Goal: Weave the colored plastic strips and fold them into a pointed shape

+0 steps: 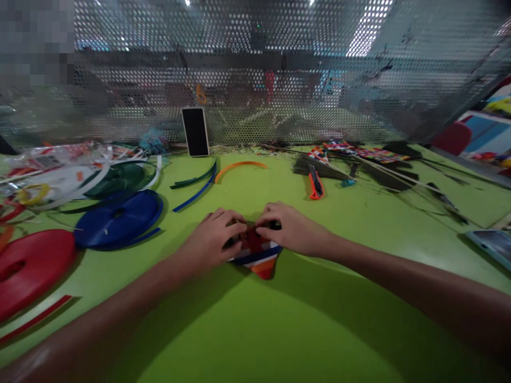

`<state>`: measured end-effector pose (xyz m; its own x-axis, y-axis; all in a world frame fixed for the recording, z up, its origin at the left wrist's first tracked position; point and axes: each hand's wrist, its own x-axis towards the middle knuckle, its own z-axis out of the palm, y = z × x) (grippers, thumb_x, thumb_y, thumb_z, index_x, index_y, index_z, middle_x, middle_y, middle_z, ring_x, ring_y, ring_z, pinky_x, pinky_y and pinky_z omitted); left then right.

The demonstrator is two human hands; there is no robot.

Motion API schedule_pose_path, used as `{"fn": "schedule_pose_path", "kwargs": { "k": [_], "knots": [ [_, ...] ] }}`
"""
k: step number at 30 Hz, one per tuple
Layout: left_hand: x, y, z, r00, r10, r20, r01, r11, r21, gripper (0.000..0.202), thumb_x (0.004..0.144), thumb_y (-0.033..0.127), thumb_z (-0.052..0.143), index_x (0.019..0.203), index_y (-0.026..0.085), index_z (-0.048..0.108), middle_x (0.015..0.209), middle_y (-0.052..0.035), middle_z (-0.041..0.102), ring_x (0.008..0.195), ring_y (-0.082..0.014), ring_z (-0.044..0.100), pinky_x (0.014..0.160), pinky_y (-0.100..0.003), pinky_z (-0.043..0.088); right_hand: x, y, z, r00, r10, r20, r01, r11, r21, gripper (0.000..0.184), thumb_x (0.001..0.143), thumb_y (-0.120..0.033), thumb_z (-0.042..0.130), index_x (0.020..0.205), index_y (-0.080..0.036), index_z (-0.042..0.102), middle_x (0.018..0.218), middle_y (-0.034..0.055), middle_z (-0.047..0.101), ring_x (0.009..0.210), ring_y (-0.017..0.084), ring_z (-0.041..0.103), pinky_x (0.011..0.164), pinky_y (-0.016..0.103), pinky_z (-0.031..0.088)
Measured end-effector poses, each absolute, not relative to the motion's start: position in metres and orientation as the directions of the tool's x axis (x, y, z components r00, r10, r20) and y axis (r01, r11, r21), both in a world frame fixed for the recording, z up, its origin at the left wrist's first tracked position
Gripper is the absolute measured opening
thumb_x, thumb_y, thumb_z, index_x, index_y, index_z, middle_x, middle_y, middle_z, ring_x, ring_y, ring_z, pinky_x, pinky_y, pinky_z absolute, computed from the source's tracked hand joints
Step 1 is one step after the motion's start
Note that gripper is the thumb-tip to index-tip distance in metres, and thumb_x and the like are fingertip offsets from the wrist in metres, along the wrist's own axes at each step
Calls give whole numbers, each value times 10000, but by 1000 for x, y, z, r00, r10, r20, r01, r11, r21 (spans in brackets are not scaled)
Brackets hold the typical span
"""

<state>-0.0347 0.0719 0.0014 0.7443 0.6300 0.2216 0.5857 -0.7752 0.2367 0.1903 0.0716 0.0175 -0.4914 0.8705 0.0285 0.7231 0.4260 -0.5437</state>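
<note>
1. Left grip: my left hand (pixel 215 240) lies knuckles up, with its fingers curled down onto the woven strap piece (pixel 260 261), pinching its upper edge. The fingertips are tucked under, so I cannot tell which strand they hold.
2. Right grip: my right hand (pixel 290 230) mirrors it from the other side, fingers bent and pressed onto the same piece. The two sets of fingertips nearly meet over the red middle.
3. The woven strap piece lies flat on the bench (pixel 279 330), directly below both hands. Its pointed corner, banded in white, blue and orange, sticks out towards me.
4. Judgement: holding it from both sides and pressing down appears to keep the stiff bands from springing apart.
5. Stock lies to my left, within arm's sweep: a blue strap coil (pixel 118 218) nearest, a red strap coil (pixel 30 266) at the bench edge, and a green strap coil (pixel 115 180) further back.
6. Loose cut strips (pixel 197 187) and an orange strip (pixel 240 165) lie beyond the hands, apart from them.
7. An orange utility knife (pixel 315 185) rests beyond my right hand, well apart.
8. A phone (pixel 195 131) leans upright against the perforated screen (pixel 303 90) at the back, facing me.
</note>
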Motion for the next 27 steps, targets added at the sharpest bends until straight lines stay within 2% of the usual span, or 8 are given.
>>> {"fn": "schedule_pose_path", "kwargs": {
  "k": [3,7,13,20,24,27],
  "knots": [
    [-34,71,1,742,638,205,601,-769,220,294,850,136,585,1134,167,655,1170,-123,653,1060,-302,567,910,-499,475,193,65,14,-514,852,99,713,488,-504,155,890,-297,675,967,-181,745,1031,96,626,1014,239,579,916,389,459],
    [-35,71,-2,738,632,235,595,-774,216,347,832,132,605,1171,200,642,1167,-98,656,1045,-281,569,909,-472,468,197,60,8,-553,819,150,701,555,-447,193,820,-194,719,1010,-166,704,1089,102,604,1052,256,540,942,423,451],
    [-37,73,-4,754,608,248,570,-793,212,276,892,185,581,1150,212,674,1191,-110,645,1066,-292,583,893,-477,475,198,64,7,-532,840,102,703,506,-501,174,800,-213,756,958,-183,690,992,66,598,980,236,544,867,392,447],
    [-37,72,-6,749,613,252,575,-790,212,235,910,232,606,1131,221,686,1173,-104,656,1065,-300,595,885,-487,483,199,64,7,-514,855,71,699,466,-543,216,780,-198,771,982,-186,697,1017,66,605,1013,242,548,888,394,444],
    [-37,69,0,750,605,267,559,-796,234,206,929,229,612,1121,202,681,1176,-100,645,1091,-280,590,922,-461,484,200,63,3,-508,854,116,669,476,-571,313,783,-174,758,1086,-221,696,1044,55,630,1024,242,560,904,405,442],
    [-37,66,6,758,588,281,540,-808,236,174,936,233,627,1088,170,683,1165,-107,640,1092,-266,594,956,-455,479,200,62,-1,-520,838,164,648,512,-564,317,814,-168,736,1117,-261,717,1053,55,640,1011,238,574,894,403,442]
  ]
}}
